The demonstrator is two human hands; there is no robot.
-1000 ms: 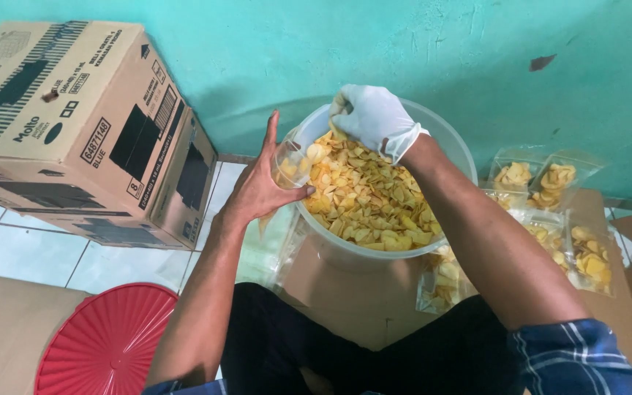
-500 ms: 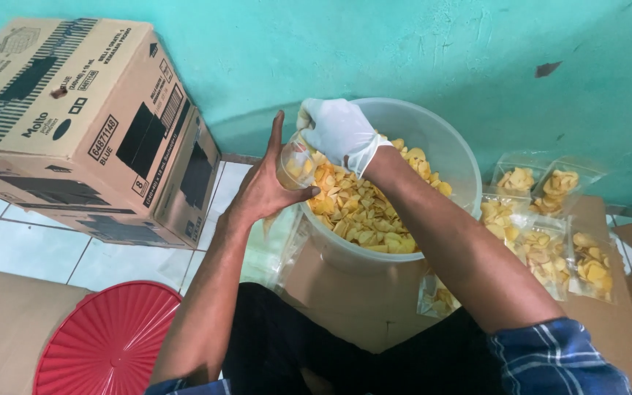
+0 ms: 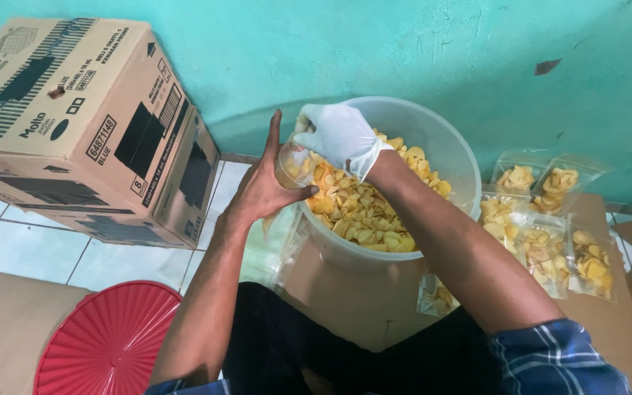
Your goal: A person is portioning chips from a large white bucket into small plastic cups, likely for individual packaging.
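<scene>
Bag of chips, centre frame, stays gripped closed in the left hand; the gloved right hand has risen from the tub, fingers curled over the bag's mouth.

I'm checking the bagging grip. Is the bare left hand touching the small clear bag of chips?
Touching. The head view shows the left hand wrapped around the clear bag, thumb and palm against its side, while the gloved right hand presses at its mouth.

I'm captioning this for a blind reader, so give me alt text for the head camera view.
A bare left hand holds a small clear bag over a tub of yellow chips while the gloved right hand fills it. Filled bags lie to the right; a cardboard box and red lid sit left.
</scene>
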